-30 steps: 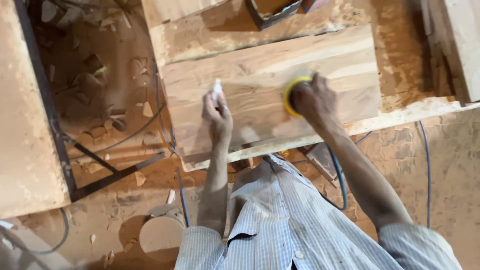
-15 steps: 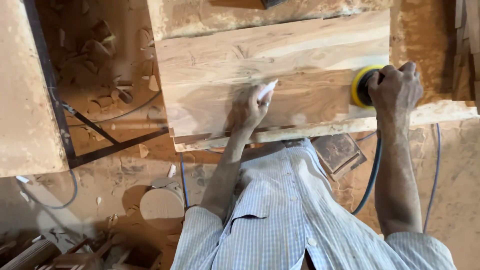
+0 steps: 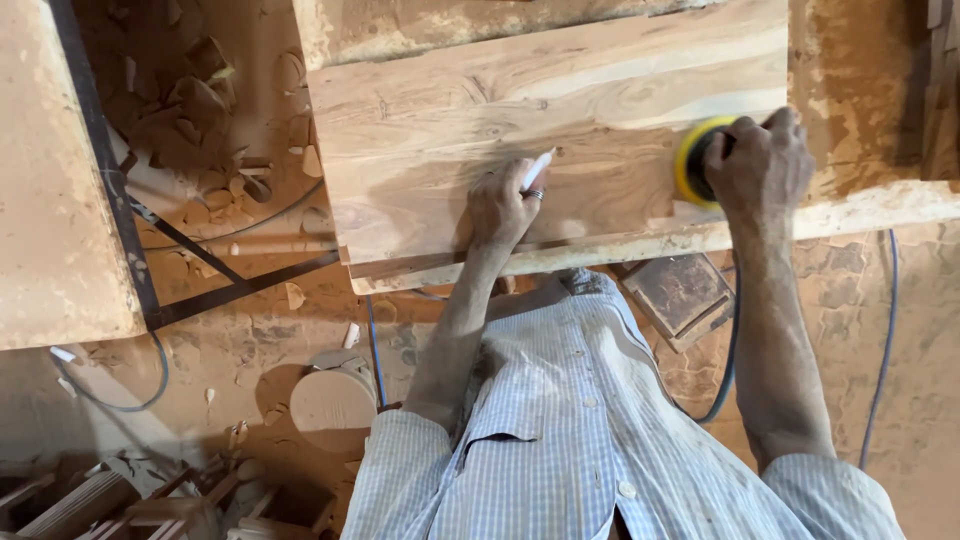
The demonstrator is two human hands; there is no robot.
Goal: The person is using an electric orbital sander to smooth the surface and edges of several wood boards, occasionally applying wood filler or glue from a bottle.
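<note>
Right hand (image 3: 762, 160) is clenched around a yellow sander (image 3: 692, 160), pressed on the plank (image 3: 520, 110) near its right end. Left hand (image 3: 505, 205) rests on the plank's middle, fingers grasping a white pencil (image 3: 537, 168). The sander is best kept flat, plank steadied. Blue cable (image 3: 885, 340) hangs beside the desk (image 3: 870, 200); wood scraps (image 3: 200, 90) are scattered left.

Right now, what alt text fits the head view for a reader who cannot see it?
A person's right hand presses a yellow-padded sander onto a wide wooden plank, while the left hand, holding a small white stick, rests flat on it. Wood scraps litter the dusty floor.
</note>
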